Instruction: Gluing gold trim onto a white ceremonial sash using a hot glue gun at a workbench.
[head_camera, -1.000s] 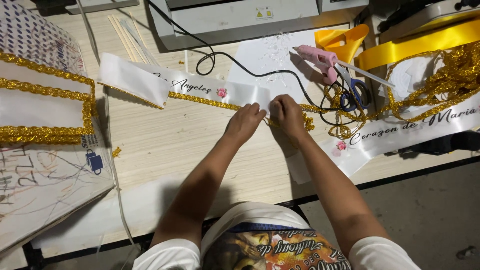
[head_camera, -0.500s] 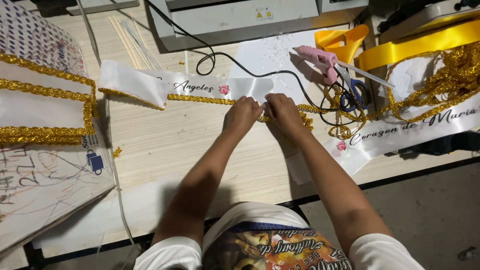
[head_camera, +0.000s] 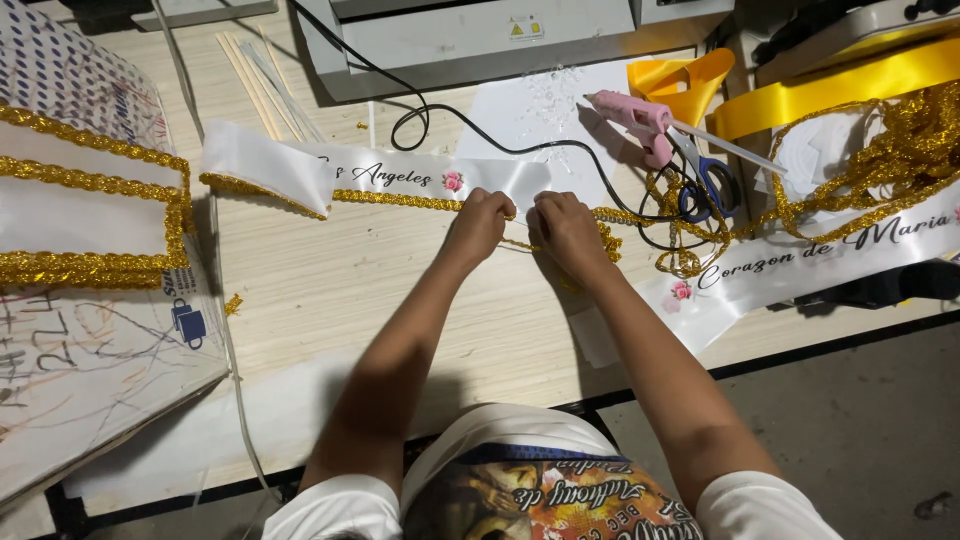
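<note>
Both left hand (head_camera: 481, 222) and right hand (head_camera: 565, 224) pinching gold braid (head_camera: 400, 200) onto white ribbon (head_camera: 400, 177) mid-bench; leftward edge trimmed, rightward braid loose.

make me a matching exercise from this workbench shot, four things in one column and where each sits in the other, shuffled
Things:
1. glue gun
2. scissors
3. white ribbon
4. loose gold braid

Places:
A. under both hands, left hand and right hand, along the table
B. piled at the far right
C. blue handles, just right of the pink tool
D. on the white sheet, by the black cable

Pairs: 1-D, 2-C, 3-A, 4-B
</note>
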